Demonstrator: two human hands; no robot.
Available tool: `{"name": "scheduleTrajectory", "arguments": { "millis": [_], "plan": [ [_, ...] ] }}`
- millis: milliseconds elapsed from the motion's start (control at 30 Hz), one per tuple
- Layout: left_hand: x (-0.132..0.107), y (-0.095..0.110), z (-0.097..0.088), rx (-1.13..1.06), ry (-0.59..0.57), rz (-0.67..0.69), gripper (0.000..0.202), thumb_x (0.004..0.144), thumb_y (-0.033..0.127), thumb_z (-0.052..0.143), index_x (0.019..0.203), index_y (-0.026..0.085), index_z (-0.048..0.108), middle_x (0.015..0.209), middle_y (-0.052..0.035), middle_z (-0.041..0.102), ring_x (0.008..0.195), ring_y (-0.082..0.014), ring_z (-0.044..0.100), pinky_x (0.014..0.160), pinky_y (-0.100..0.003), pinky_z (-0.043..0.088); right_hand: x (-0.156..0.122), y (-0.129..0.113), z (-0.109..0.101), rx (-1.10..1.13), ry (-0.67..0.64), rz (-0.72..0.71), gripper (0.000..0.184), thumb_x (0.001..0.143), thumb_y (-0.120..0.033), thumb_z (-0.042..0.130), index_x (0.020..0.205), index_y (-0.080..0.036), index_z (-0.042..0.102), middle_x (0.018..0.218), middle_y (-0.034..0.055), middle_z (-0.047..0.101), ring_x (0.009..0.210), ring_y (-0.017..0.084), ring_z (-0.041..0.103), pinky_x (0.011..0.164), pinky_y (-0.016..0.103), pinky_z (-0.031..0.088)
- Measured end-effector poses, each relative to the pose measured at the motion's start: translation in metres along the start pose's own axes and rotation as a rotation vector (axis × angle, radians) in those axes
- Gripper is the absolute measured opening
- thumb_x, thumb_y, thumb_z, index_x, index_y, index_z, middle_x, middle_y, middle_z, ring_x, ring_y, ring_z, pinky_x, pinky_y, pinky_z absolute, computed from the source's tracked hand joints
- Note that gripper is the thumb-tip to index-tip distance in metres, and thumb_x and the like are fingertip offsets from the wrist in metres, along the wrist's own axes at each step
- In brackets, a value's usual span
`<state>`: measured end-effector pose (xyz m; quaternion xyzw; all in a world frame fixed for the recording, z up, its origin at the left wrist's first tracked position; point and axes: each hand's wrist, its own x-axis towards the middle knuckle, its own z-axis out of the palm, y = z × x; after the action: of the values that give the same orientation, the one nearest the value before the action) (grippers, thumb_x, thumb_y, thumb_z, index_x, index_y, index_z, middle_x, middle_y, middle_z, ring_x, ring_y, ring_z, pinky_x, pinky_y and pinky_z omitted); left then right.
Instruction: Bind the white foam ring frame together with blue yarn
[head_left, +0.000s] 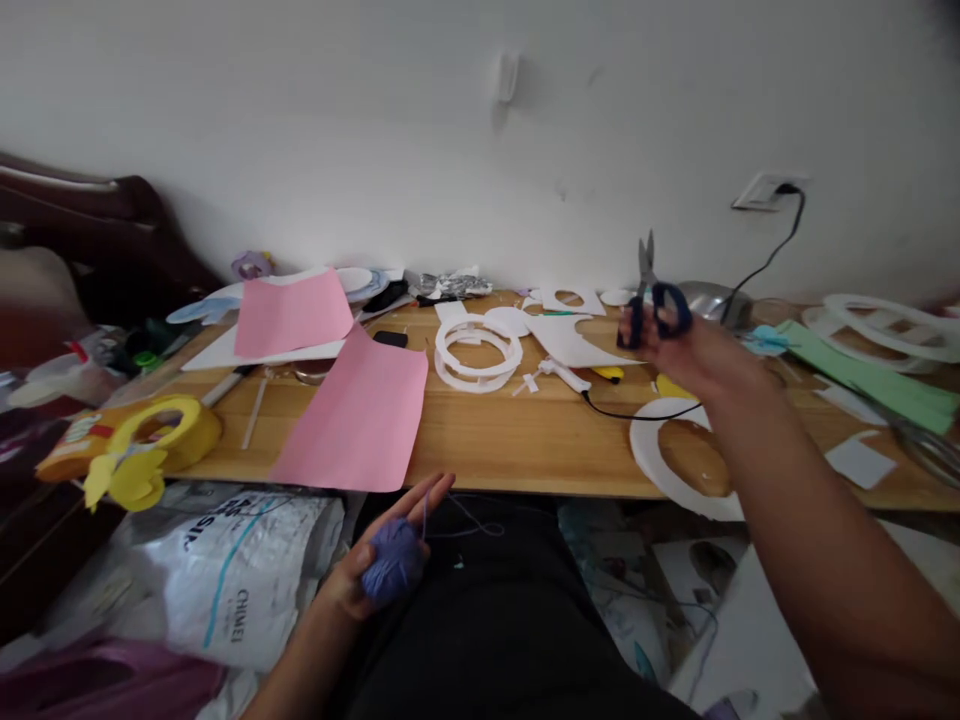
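My left hand rests low over my lap, palm up, cradling a ball of purple yarn; a loose strand runs from it across my dark trousers. My right hand is raised over the wooden table and grips a pair of blue-handled scissors, blades pointing up and closed. Below it lie a white foam ring and a black cable.
Two pink paper sheets lie left of centre, a white ring frame in the middle, green paper and more white rings at right. A yellow tape roll sits at the left edge. A plastic bag lies on the floor.
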<state>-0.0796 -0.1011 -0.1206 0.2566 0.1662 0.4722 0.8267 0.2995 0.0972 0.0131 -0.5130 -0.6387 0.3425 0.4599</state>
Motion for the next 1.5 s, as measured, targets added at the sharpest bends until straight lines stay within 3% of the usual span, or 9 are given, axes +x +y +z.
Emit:
{"name": "scheduleTrajectory", "arguments": {
  "millis": [133,200,300,467,933,1233,1367,1433,1500],
  "plan": [
    [0.016,0.001,0.012,0.046,-0.025,0.024,0.095,0.068,0.049,0.087,0.15,0.023,0.048,0.17,-0.0108,0.01,0.079,-0.0051,0.06,0.069,-0.016,0.052,-0.117,0.014,0.029,0.198,-0.303,0.054,0.066,0.082,-0.082,0.051,0.091,-0.018,0.064,0.071,0.0038,0.061,0.06,0.016,0.059,0.059,0.032,0.049],
    [0.023,0.002,0.018,0.065,-0.038,0.018,0.097,0.066,0.05,0.088,0.151,0.022,0.048,0.17,-0.0117,0.009,0.082,-0.0065,0.059,0.073,-0.017,0.052,-0.167,0.02,0.041,0.347,-0.556,0.191,0.067,0.083,-0.081,0.051,0.103,-0.019,0.065,0.071,0.0038,0.06,0.062,0.017,0.058,0.058,0.032,0.047],
    [0.03,0.004,0.023,0.129,-0.088,-0.008,0.101,0.064,0.049,0.089,0.152,0.025,0.045,0.171,-0.0125,0.005,0.082,-0.0071,0.057,0.072,-0.018,0.05,-0.203,0.013,0.05,0.163,-0.767,0.372,0.055,0.085,-0.071,0.06,0.093,-0.017,0.066,0.072,0.0035,0.06,0.065,0.015,0.055,0.061,0.029,0.044],
    [0.035,0.011,0.029,0.289,-0.207,-0.032,0.107,0.063,0.053,0.089,0.155,0.03,0.039,0.171,-0.0144,0.001,0.071,-0.0061,0.05,0.06,-0.023,0.042,-0.193,-0.012,0.058,-0.137,-0.906,0.393,0.034,0.081,-0.05,0.071,0.083,-0.017,0.064,0.08,0.0024,0.061,0.075,0.016,0.053,0.065,0.026,0.041],
    [0.031,0.008,0.048,0.352,-0.172,-0.092,0.11,0.058,0.058,0.087,0.153,0.026,0.042,0.167,-0.0171,0.02,0.069,-0.0093,0.051,0.062,-0.026,0.042,-0.185,-0.012,0.066,-0.094,-0.979,0.371,0.037,0.083,-0.053,0.069,0.087,-0.018,0.062,0.085,0.0044,0.06,0.079,0.019,0.054,0.064,0.027,0.041],
    [0.035,0.007,0.047,0.337,-0.255,-0.14,0.101,0.065,0.053,0.086,0.153,0.032,0.042,0.17,-0.0117,0.015,0.071,-0.0086,0.052,0.063,-0.025,0.042,-0.185,-0.004,0.061,-0.066,-1.025,0.335,0.036,0.086,-0.052,0.067,0.091,-0.016,0.065,0.086,0.0042,0.064,0.078,0.017,0.057,0.066,0.027,0.043],
    [0.036,0.004,0.048,0.423,-0.273,-0.154,0.108,0.064,0.061,0.084,0.156,0.027,0.038,0.167,-0.0139,0.024,0.108,-0.0236,0.061,0.089,-0.033,0.048,-0.184,-0.002,0.06,0.027,-1.047,0.379,0.035,0.085,-0.05,0.07,0.093,-0.017,0.064,0.088,0.004,0.064,0.08,0.017,0.057,0.067,0.026,0.044],
    [0.038,0.002,0.048,0.46,-0.325,-0.158,0.106,0.067,0.062,0.082,0.156,0.026,0.038,0.165,-0.0139,0.029,0.135,-0.0301,0.049,0.108,-0.04,0.039,-0.185,-0.001,0.061,0.073,-1.05,0.393,0.035,0.085,-0.05,0.07,0.092,-0.016,0.063,0.087,0.0034,0.063,0.078,0.016,0.056,0.066,0.026,0.043],
    [0.04,0.001,0.048,0.5,-0.394,-0.173,0.097,0.072,0.06,0.079,0.154,0.024,0.041,0.16,-0.0146,0.04,0.144,-0.0319,0.041,0.116,-0.045,0.031,-0.186,0.0,0.062,0.108,-1.037,0.41,0.036,0.085,-0.051,0.069,0.093,-0.016,0.063,0.086,0.0031,0.063,0.076,0.015,0.055,0.065,0.025,0.042]
  ]
}}
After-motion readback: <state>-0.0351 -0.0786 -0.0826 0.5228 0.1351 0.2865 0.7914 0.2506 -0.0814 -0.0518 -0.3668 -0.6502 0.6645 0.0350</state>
